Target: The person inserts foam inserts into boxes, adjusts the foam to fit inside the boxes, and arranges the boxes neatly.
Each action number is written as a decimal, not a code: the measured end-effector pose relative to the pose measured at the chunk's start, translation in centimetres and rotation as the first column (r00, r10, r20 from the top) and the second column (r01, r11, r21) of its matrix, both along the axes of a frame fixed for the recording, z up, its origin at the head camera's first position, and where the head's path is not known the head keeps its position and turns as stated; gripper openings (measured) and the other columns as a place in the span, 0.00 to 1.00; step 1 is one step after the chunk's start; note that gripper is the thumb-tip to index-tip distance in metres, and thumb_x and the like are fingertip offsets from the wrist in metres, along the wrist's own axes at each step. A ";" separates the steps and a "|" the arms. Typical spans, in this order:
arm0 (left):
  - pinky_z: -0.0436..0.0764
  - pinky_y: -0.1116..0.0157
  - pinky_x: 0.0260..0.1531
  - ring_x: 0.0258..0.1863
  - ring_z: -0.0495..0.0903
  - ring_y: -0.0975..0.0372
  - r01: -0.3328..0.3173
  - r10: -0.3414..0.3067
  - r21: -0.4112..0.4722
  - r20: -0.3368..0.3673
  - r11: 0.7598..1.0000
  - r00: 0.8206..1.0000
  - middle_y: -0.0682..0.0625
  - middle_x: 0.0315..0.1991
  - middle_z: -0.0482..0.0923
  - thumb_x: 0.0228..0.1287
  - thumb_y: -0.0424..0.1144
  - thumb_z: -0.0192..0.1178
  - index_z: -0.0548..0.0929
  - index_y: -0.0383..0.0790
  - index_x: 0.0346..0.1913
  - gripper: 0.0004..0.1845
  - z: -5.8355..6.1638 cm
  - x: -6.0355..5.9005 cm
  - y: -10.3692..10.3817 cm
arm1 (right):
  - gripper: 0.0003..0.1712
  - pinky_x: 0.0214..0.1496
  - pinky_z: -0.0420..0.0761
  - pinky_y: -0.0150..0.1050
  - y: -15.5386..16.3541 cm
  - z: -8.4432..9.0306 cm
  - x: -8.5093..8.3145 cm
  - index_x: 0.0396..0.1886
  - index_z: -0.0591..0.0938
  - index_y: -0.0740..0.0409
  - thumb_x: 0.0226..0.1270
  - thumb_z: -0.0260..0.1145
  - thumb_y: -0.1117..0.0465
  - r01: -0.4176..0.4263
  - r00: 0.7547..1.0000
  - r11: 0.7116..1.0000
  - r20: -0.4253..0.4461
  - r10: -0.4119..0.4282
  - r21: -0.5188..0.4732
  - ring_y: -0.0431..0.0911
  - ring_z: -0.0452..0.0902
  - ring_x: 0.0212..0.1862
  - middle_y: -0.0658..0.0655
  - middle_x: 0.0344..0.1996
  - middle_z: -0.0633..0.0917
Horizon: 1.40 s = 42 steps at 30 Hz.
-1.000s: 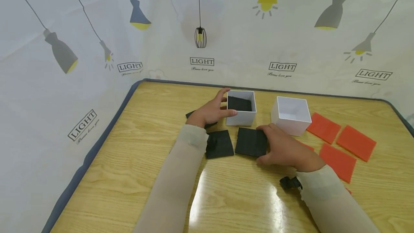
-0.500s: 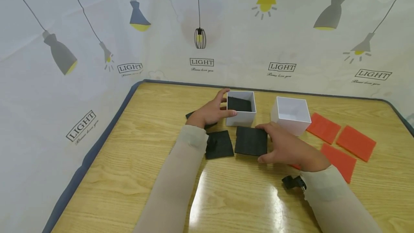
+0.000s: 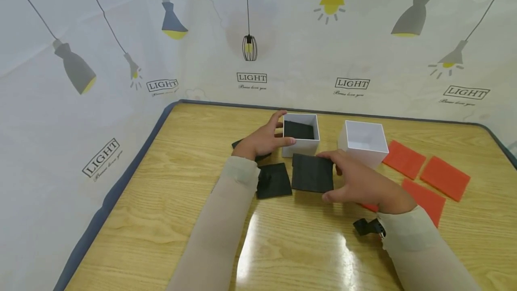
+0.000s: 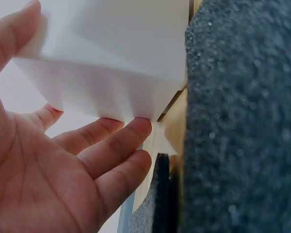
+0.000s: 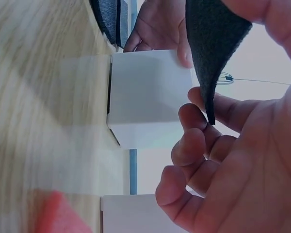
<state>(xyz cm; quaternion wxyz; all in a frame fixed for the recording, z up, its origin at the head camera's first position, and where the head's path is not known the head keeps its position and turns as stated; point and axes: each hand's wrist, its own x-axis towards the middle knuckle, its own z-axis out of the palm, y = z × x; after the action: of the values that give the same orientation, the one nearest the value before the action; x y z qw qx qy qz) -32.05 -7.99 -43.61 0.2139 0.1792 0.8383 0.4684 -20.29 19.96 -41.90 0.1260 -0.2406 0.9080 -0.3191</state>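
In the head view, my left hand [image 3: 264, 138] holds the left white box [image 3: 300, 148], thumb at its front rim and fingers along its left side. Inside that box leans a black foam piece [image 3: 299, 130]. My right hand [image 3: 357, 181] pinches another black foam square [image 3: 312, 173] by its right side, thumb at the near corner and fingers at the far one. That square is raised off the table in front of the box. A second black foam square [image 3: 273, 181] lies flat to its left. Part of one more black piece [image 3: 238, 143] shows behind the left hand.
A second white box [image 3: 363, 143] stands right of the first, its visible inside bare. Several orange foam squares [image 3: 445, 178] lie on the wooden table [image 3: 169, 219] at the right, one partly under the right hand. A printed cloth [image 3: 299, 57] hangs behind the table.
My right hand has lifted the black foam square off the table and tilted it slightly, bringing it a little toward the left box. My left hand has stayed at the box.
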 end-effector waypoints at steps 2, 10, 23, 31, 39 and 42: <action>0.67 0.45 0.75 0.80 0.64 0.47 -0.002 0.002 0.000 -0.002 1.000 1.000 0.41 0.84 0.54 0.71 0.56 0.68 0.41 0.62 0.86 0.54 0.0 0.0 0.0 | 0.50 0.61 0.78 0.56 -0.1 0.2 0.0 0.75 0.70 0.56 0.55 0.83 0.53 -0.006 1.000 1.000 -0.002 0.006 -0.014 0.51 0.74 0.58 0.56 0.62 0.77; 0.68 0.45 0.75 0.80 0.64 0.47 0.001 -0.001 -0.001 -0.008 1.000 1.000 0.41 0.84 0.54 0.71 0.56 0.68 0.41 0.62 0.86 0.53 0.0 0.1 0.0 | 0.49 0.54 0.77 0.51 0.0 1.6 -0.5 0.76 0.68 0.55 0.58 0.82 0.56 -0.015 1.000 1.000 -0.018 0.015 0.008 0.54 0.73 0.52 0.56 0.59 0.76; 0.70 0.48 0.74 0.80 0.64 0.49 0.028 -0.029 0.029 0.020 0.999 0.999 0.41 0.84 0.51 0.78 0.49 0.62 0.38 0.62 0.86 0.49 0.2 0.1 -0.2 | 0.52 0.42 0.73 0.46 -0.7 5.0 -3.4 0.80 0.65 0.53 0.60 0.81 0.54 -0.018 1.000 1.000 0.012 0.018 0.016 0.54 0.67 0.49 0.57 0.55 0.73; 0.71 0.49 0.74 0.80 0.64 0.49 0.023 -0.025 0.044 0.034 0.999 0.999 0.41 0.84 0.51 0.79 0.44 0.61 0.39 0.62 0.86 0.48 0.0 -0.3 -0.1 | 0.54 0.48 0.73 0.49 -1.0 6.1 -5.9 0.83 0.61 0.53 0.62 0.80 0.51 -0.007 1.000 0.998 0.012 0.006 0.070 0.56 0.68 0.53 0.59 0.62 0.71; 0.70 0.49 0.74 0.80 0.65 0.48 0.012 -0.014 0.047 0.024 0.999 1.000 0.41 0.84 0.52 0.76 0.45 0.65 0.38 0.61 0.86 0.52 -0.3 -0.4 0.1 | 0.52 0.61 0.75 0.56 -1.8 6.4 -8.5 0.81 0.63 0.55 0.62 0.80 0.53 -0.017 0.998 0.999 0.054 0.015 0.046 0.59 0.68 0.61 0.61 0.68 0.71; 0.68 0.49 0.75 0.80 0.65 0.49 -0.005 0.004 0.030 0.032 1.000 0.999 0.43 0.84 0.53 0.72 0.50 0.69 0.37 0.61 0.86 0.56 -0.1 -0.2 0.1 | 0.51 0.67 0.73 0.61 -2.2 6.5 -9.4 0.81 0.64 0.58 0.62 0.79 0.54 -0.028 0.998 0.999 0.051 0.026 0.043 0.58 0.68 0.64 0.62 0.68 0.72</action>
<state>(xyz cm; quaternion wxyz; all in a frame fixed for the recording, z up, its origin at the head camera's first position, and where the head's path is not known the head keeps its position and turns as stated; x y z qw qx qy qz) -32.27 -7.89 -43.74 0.2235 0.1728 0.8280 0.4844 -29.66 17.73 -35.44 0.1582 -0.2419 0.9080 -0.3034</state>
